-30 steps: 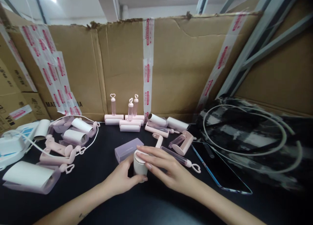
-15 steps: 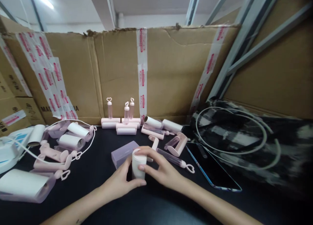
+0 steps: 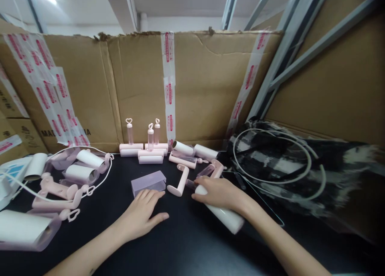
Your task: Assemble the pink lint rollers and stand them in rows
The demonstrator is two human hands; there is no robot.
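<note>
My right hand (image 3: 222, 192) grips a white lint-roller refill (image 3: 227, 218), thumb and fingers around its near-left end; the roll is tilted, slightly blurred. Just beyond these fingertips the tip of a clear lilac handle (image 3: 190, 184) shows, the rest hidden by the hand. My left hand (image 3: 141, 212) is open, palm down, with its fingertips at the front edge of a lilac plastic cover (image 3: 148, 180); whether they touch it I cannot tell. Between the hands lies a pale pink roller frame (image 3: 181, 181). Another pink frame (image 3: 217, 168) lies behind my right hand.
Three assembled lint rollers (image 3: 150, 156) stand against the cardboard wall (image 3: 198, 87). Loose rolls (image 3: 206, 152) lie beside them. On the left are several rolls, pink frames (image 3: 57, 188) and a white cable (image 3: 102, 176). A coiled cable (image 3: 309, 164) on black plastic lies right.
The roll went from upright between both hands to tilted in my right hand, which moved right. My left hand let go and opened near the cover. The view shifted slightly.
</note>
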